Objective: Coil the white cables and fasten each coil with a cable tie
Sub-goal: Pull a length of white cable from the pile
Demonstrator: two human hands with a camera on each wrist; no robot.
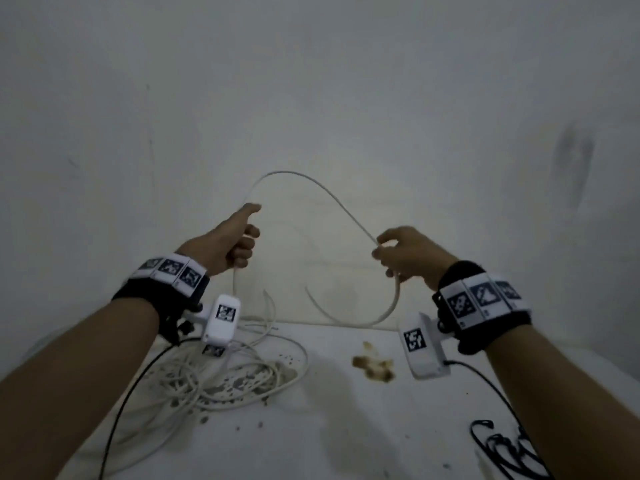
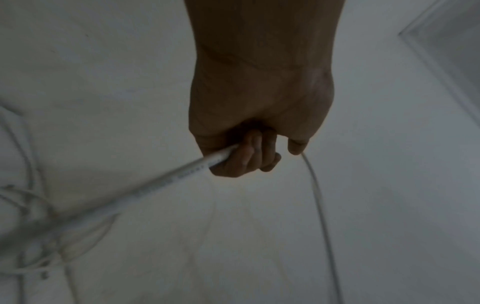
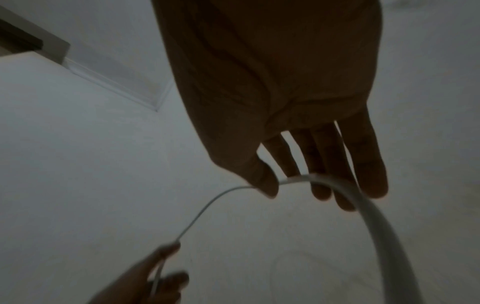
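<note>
A white cable (image 1: 311,181) arcs in the air between both hands, in front of the wall. My left hand (image 1: 246,237) grips one side of the arc in a fist, and in the left wrist view its curled fingers (image 2: 244,158) wrap the cable (image 2: 182,174). My right hand (image 1: 380,249) pinches the other side between thumb and fingers (image 3: 322,185), with the cable (image 3: 293,180) crossing under them. Past that hand the cable's free tail (image 1: 388,311) curves down and back to the left. A tangle of more white cables (image 1: 221,379) lies on the table below my left wrist.
The white table (image 1: 346,427) meets a bare wall just behind the hands. A brown stain (image 1: 374,367) and dark specks mark the tabletop. Black loops, apparently cable ties (image 1: 502,448), lie at the front right. Thin black leads run from both wrist cameras.
</note>
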